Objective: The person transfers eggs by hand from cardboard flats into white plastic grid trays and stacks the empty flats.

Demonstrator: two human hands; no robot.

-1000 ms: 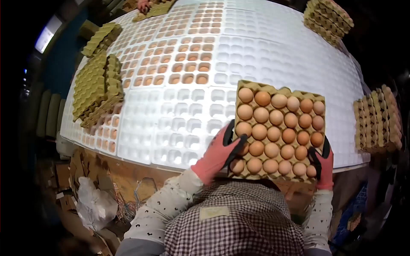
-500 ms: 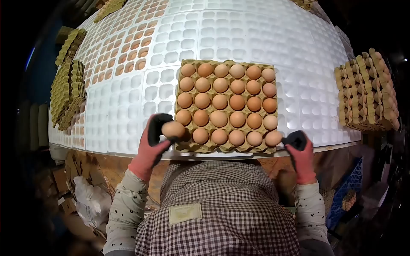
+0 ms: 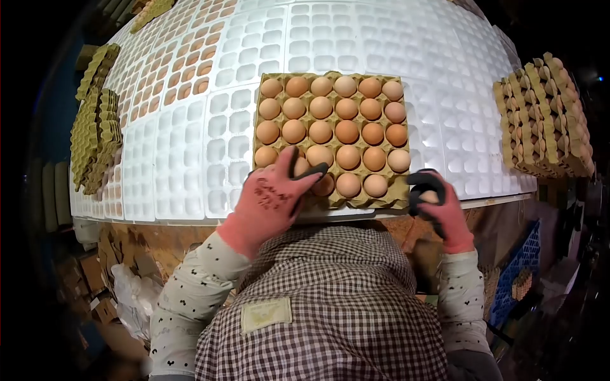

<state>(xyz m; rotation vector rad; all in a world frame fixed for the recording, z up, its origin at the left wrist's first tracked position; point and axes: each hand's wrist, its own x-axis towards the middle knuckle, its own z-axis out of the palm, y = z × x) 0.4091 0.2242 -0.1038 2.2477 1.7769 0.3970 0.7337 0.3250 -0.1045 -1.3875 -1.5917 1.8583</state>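
A pulp tray [image 3: 401,198] full of brown eggs lies before me on white plastic trays. My left hand [image 3: 270,200], in a pink glove with dark fingertips, reaches over its lower left part. Thumb and forefinger close around an egg [image 3: 301,167]; the palm hides the tray's lower left corner. Just right of the tray, my right hand [image 3: 438,208] curls its gloved fingers around another egg [image 3: 429,197]. The cell at the tray's lower right corner holds no egg.
White plastic trays [image 3: 229,127] cover the table, some with eggs [image 3: 190,60] at the upper left. Stacked pulp trays [image 3: 95,140] stand at the left edge. A stack of egg-filled pulp trays [image 3: 543,120] stands on the right.
My left hand has moved right over the tray's lower part. My right hand has lifted the lower right corner egg off the tray. The view has shifted slightly.
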